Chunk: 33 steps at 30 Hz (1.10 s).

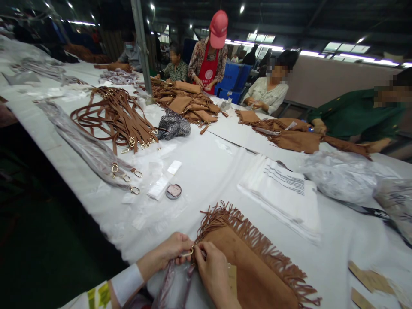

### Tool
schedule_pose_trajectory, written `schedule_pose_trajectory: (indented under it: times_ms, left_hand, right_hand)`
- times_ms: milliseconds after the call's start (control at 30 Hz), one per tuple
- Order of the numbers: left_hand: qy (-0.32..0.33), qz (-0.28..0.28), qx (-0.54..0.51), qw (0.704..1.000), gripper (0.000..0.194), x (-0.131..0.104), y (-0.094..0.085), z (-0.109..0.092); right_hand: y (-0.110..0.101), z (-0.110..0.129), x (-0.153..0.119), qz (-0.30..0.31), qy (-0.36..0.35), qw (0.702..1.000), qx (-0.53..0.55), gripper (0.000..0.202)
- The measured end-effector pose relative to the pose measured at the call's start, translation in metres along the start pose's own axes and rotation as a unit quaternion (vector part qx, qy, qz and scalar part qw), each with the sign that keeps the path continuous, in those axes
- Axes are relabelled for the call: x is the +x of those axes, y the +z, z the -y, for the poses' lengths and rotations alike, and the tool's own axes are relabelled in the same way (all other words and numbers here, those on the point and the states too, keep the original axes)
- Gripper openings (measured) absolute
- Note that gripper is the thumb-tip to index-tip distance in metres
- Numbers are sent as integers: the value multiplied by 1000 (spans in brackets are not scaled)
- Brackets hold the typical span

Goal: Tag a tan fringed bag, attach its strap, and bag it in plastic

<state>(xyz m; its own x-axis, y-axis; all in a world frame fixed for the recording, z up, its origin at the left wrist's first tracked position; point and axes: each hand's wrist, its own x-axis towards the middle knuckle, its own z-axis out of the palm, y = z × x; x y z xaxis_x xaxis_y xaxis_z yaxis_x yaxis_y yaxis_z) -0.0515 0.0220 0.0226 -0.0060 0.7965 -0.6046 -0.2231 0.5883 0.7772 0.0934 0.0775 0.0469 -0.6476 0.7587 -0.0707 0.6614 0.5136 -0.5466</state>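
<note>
Head view: your left hand (169,253) pinches the gold ring (187,252) at the fringed suede bag (254,270) corner on the bench (206,171), your right hand (214,270) pinching beside it, apparently mid-attachment; next likely needs threading steadily.

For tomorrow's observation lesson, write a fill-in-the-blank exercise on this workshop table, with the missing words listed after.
1. Both hands, left hand and right hand, pinch a metal ____ at the bag's corner.
2. The brown bag is edged with ____.
3. The standing person wears a ____ cap.
4. The brown straps lie on a ____ table.

Missing words: ring; fringe; red; white
</note>
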Motion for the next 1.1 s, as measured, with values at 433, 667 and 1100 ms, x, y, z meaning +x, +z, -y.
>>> schedule_pose_trajectory:
  times_ms: [433, 667, 1100]
  left_hand:
    - [254, -132, 63, 956, 36, 3, 0, -43]
    - [208, -30, -89, 974, 42, 7, 14, -50]
    - [180, -89, -19, 979, 32, 14, 17, -13]
  right_hand:
    - [-29, -3, 18, -17, -35, 979, 200, 21]
    - [-24, -1, 20, -1, -9, 954, 299, 29]
    - [-15, -16, 18, -5, 37, 928, 371, 33]
